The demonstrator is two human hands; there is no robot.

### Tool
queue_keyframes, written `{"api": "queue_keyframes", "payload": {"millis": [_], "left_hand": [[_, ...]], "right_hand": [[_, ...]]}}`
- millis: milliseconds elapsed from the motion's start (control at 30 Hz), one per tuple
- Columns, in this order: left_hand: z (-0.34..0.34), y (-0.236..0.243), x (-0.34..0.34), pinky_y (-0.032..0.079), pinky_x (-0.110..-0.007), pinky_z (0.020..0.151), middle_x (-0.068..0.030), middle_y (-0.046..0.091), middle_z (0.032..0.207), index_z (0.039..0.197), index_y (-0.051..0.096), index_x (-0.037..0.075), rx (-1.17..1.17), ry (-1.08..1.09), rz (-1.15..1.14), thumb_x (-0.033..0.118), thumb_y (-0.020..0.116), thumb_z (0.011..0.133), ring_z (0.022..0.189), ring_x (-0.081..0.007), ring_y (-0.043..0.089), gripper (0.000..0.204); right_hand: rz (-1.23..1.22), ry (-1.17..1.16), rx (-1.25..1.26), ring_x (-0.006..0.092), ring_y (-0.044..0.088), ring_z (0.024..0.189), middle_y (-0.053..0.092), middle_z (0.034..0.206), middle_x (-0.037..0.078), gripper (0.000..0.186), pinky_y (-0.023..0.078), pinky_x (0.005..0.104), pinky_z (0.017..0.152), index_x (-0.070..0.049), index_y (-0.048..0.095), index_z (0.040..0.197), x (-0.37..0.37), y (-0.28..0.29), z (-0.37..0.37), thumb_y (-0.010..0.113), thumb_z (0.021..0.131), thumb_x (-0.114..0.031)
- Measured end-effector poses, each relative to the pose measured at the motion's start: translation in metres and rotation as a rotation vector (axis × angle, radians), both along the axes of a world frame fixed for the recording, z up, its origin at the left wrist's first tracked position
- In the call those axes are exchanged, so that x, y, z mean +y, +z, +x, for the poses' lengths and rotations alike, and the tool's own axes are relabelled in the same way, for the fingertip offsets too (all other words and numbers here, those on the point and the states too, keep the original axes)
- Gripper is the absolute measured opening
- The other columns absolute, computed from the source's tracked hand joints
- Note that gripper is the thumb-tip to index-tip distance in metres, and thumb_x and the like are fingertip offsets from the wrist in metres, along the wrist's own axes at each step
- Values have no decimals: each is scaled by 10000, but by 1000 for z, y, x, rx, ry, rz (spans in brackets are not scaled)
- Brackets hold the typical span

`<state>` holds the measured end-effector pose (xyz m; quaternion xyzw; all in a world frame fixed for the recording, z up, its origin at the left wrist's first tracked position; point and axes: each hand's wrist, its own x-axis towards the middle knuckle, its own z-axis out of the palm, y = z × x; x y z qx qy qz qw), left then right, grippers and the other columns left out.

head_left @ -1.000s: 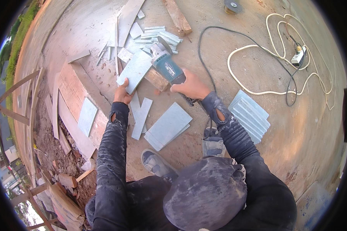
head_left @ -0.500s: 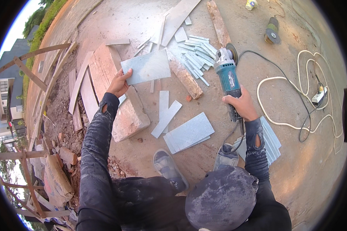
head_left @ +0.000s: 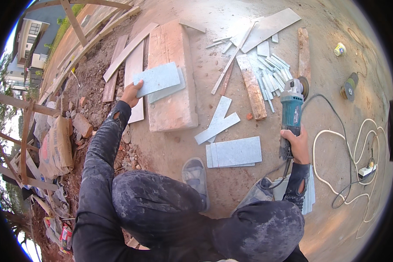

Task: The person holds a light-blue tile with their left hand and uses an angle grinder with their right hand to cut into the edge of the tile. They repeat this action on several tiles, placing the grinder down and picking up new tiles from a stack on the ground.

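My left hand [head_left: 132, 92] grips one end of a pale blue-grey stone tile [head_left: 161, 76], fingers closed on its left edge. The tile is over a large reddish block [head_left: 172, 118], partly covering another tile [head_left: 179, 89] there; whether the two touch I cannot tell. In my right hand [head_left: 298, 142] is a teal angle grinder [head_left: 291, 111], wrapped at its rear body, with its disc [head_left: 304, 87] pointing away from me. Whether the disc spins is not clear.
Cut tiles [head_left: 236, 151] and strips [head_left: 218, 124] lie before my feet, more strips [head_left: 270, 76] farther off near a rusty bar [head_left: 254, 94]. A second grinder [head_left: 349, 87], a white cable [head_left: 318, 153] and a power strip [head_left: 367, 170] lie right. Rubble [head_left: 81, 126] and wooden rails are left.
My view has shifted, moving the scene across the picture. My left hand has carried its tile leftward over the block, above the other tile. The grinder stays in my right hand.
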<state>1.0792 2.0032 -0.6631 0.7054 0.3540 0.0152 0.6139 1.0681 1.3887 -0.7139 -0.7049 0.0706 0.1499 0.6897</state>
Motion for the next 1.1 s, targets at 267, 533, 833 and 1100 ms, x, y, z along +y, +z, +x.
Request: {"api": "queue_keyframes", "payload": {"millis": [267,533,833,1100], "left_hand": [[-14,-28,5,437,-371,985,-155,557,1270,1304,447,-111,69,7,23,245,634,945,1064,-242,591,539],[7,-34,-5,486,-377,869,-218,633,1120,1184,545,-156,469,57,508,286,748,843,1029,-304,626,595],[15,-47,-5,527,-406,800,-239,624,1119,1155,563,-165,490,143,503,268,813,782,993,-353,642,623],[17,-41,18,509,-405,862,-223,626,1121,1160,584,-118,563,164,603,284,805,776,1011,-323,633,599]], "right_hand": [[32,19,78,97,549,655,589,781,14,311,456,253,604,-27,579,988,5,5,-1,726,744,-152],[36,-7,126,100,556,656,592,784,18,319,456,252,603,-24,577,1003,4,6,-4,719,745,-148],[33,-15,128,103,569,645,599,789,22,330,465,252,587,-28,571,1017,0,0,-1,718,748,-148],[65,11,133,110,579,630,599,785,28,321,473,258,583,-28,567,1002,11,-2,0,722,752,-156]]}}
